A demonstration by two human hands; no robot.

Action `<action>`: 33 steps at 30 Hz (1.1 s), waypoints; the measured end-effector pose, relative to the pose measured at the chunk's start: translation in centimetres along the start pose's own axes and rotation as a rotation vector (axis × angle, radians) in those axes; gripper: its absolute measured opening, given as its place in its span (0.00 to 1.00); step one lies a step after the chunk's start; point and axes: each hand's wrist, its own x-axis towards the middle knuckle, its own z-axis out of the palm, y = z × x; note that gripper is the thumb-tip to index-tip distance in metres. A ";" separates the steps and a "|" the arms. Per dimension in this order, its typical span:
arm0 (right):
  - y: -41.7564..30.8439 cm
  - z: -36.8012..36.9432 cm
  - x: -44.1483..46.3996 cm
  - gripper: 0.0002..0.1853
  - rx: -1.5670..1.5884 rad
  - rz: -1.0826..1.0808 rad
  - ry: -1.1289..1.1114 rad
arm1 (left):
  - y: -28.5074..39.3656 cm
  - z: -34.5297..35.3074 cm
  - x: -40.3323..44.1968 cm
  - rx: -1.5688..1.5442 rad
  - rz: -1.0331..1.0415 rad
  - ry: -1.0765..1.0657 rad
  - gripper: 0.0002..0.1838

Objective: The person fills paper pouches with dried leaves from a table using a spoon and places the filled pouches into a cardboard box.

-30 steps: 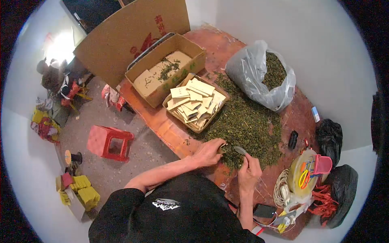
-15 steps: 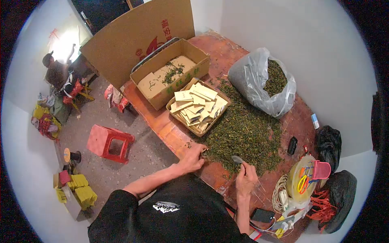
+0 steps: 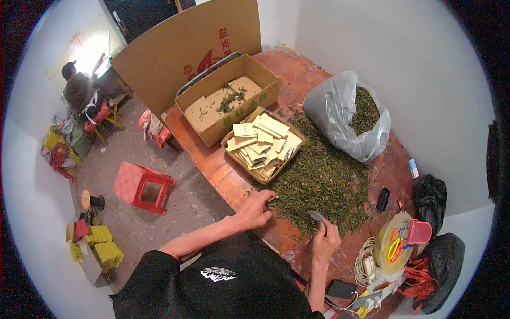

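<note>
My right hand (image 3: 325,242) is closed around the handle of a small metal spoon (image 3: 315,215), whose bowl lies over the near edge of a heap of dried tea leaves (image 3: 324,186). At the heap's left edge, my left hand (image 3: 255,209) pinches a small paper packet (image 3: 273,200). Most of that packet is hidden behind the fingers. Just beyond this hand stands a shallow cardboard box (image 3: 248,169) piled with cream paper packets (image 3: 263,143).
A larger carton (image 3: 212,135) with loose leaves inside stands behind. A clear bag of leaves (image 3: 332,114) leans at the far right. Scissors (image 3: 394,250), cord (image 3: 364,263) and a phone (image 3: 341,289) lie right. A red stool (image 3: 143,186) is on the floor; another person (image 3: 79,90) sits far left.
The camera view has shifted slightly, moving the table's contents a little down in the picture. Both hands keep their holds, and the spoon stays at the heap's near edge.
</note>
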 end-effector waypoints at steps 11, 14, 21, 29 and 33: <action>-0.3 0.0 -0.4 0.09 -0.165 0.212 0.143 | -0.7 -18.6 11.2 -0.090 0.096 0.330 0.32; -0.5 1.5 -0.7 0.09 -0.206 0.275 0.194 | -5.2 -22.6 16.9 0.001 0.182 0.390 0.28; -5.1 5.0 0.1 0.09 -0.299 0.338 0.253 | -15.3 -25.2 30.3 0.155 -0.107 0.364 0.32; -7.4 5.6 -1.0 0.10 -0.411 0.413 0.253 | -20.5 -23.8 39.1 0.174 -0.240 0.356 0.31; -7.7 5.8 -1.8 0.10 -0.463 0.496 0.224 | -22.7 -23.1 42.1 0.149 -0.283 0.338 0.31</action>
